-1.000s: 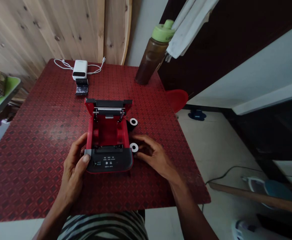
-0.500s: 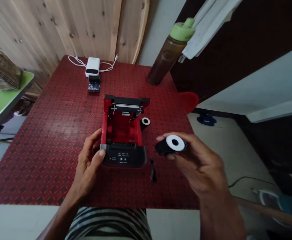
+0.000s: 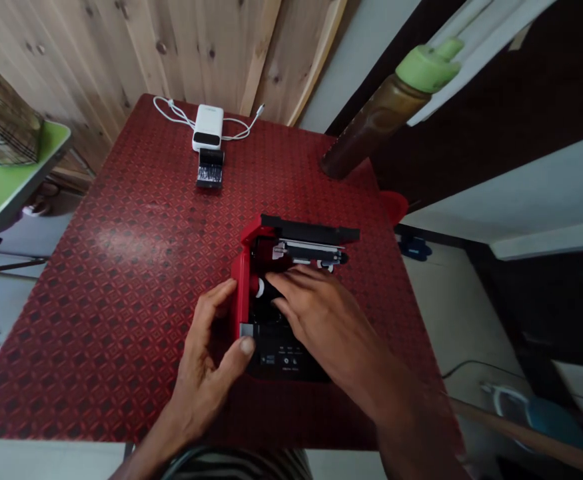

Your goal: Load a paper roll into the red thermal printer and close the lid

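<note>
A small red and black printer stands on the red patterned table with its lid flipped open. My left hand grips its left side, thumb on the front corner. My right hand reaches into the open bay, fingers closed round a black roll with a white end that sits inside the bay. A second roll is mostly hidden behind the lid at the printer's right.
At the table's far side lie a white power bank with a white cable and a small black device. A brown bottle with a green cap stands at the far right corner. A green table is at the left.
My right hand has carried the black roll from the air at the right down into the printer's open bay. The view has shifted left, and my left hand still holds the printer.
</note>
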Demonstrator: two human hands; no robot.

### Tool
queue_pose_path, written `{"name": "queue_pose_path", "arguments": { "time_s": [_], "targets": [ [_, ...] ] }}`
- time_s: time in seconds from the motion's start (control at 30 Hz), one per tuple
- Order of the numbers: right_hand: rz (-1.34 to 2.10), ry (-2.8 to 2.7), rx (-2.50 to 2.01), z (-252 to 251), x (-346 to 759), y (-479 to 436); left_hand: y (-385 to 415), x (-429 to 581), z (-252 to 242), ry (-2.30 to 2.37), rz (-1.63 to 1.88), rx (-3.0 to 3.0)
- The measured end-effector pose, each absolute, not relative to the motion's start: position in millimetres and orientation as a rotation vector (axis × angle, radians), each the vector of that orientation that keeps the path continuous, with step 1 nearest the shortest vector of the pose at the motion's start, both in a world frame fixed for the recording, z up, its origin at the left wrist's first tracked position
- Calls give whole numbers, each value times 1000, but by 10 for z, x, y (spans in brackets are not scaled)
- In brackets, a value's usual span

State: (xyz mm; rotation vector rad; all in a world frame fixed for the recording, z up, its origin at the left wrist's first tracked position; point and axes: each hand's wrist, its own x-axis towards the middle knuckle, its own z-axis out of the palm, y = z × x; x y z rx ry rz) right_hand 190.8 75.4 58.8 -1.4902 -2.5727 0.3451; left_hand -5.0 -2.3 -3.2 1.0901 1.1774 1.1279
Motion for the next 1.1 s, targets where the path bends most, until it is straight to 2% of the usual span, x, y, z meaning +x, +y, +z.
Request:
{"name": "queue_pose_path", "arguments": {
  "time_s": [0.27,0.7,1.1],
  "targets": [
    [418,-2564,-1638,617,1729,920,82,-198,69,1185,1025,1145],
    [625,-2435,-1160,843,2140,627,259,-381,218,1244,920,1118],
    [326,-2241,-1127,742,2131,359,864,-146,658,1241,1247,1502]
  ]
}}
